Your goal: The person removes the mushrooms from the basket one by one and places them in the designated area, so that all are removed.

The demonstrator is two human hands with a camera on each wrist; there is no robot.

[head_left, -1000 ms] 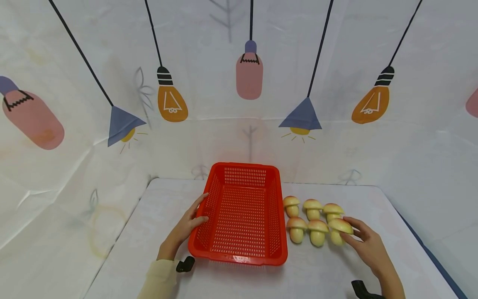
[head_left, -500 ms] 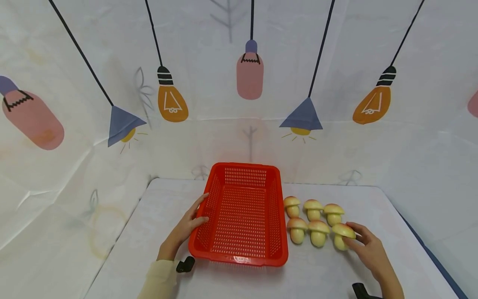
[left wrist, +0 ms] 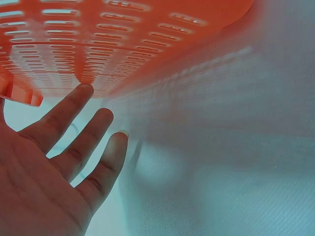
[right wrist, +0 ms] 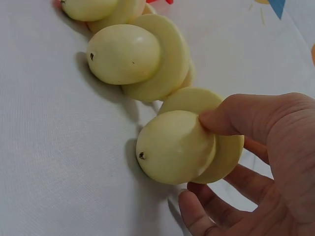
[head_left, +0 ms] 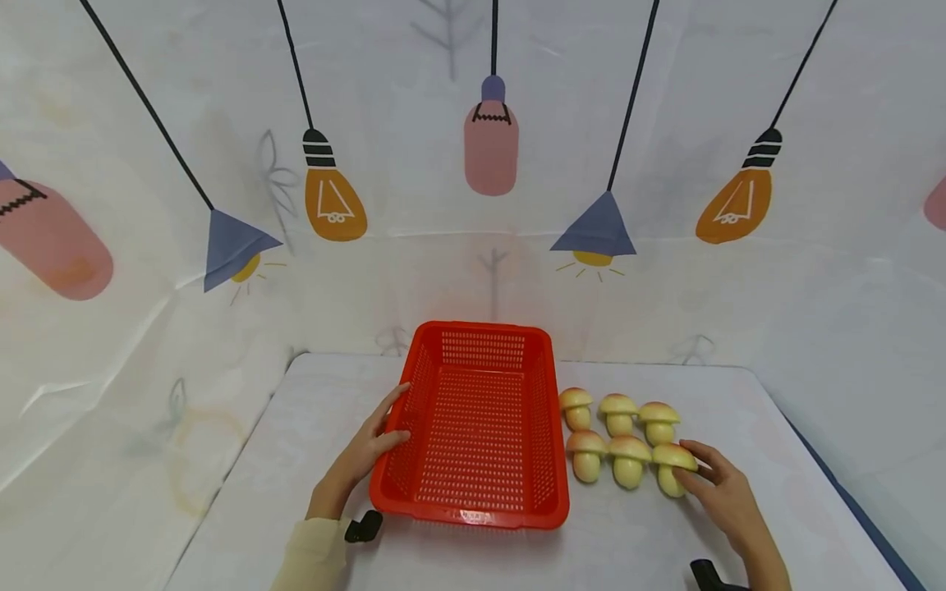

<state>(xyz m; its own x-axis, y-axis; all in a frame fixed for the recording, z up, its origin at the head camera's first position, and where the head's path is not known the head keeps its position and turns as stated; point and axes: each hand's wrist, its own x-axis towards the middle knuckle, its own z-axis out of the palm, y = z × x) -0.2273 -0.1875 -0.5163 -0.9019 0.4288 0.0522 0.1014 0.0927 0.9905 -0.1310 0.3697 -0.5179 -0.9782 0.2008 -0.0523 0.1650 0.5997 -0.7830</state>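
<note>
A red perforated plastic basket [head_left: 473, 435] stands on the table. My left hand [head_left: 365, 443] holds its left side, with the thumb and one finger over the rim in the head view; in the left wrist view several fingers [left wrist: 74, 152] extend along the outer wall. To the basket's right, several pale yellow mushroom-shaped pieces [head_left: 629, 460] with reddish-tinged caps lie in two rows. My right hand [head_left: 727, 492] pinches the front row's rightmost mushroom [right wrist: 177, 145], thumb at the stem and cap, other fingers around the cap's far side. Its cap sits right beside the neighbouring mushroom [right wrist: 125, 54].
The white table [head_left: 621, 542] runs back to a white wall sheet [head_left: 414, 279] printed with hanging lamps. A black wrist mount [head_left: 365, 526] is by the left wrist, and another black mount [head_left: 713, 574] by the right. A pale sleeve [head_left: 314, 554] covers the left forearm.
The right hand has brought its mushroom down and toward me, uncovering the one behind, then shifted it slightly left toward its neighbour. The left hand keeps its hold on the basket.
</note>
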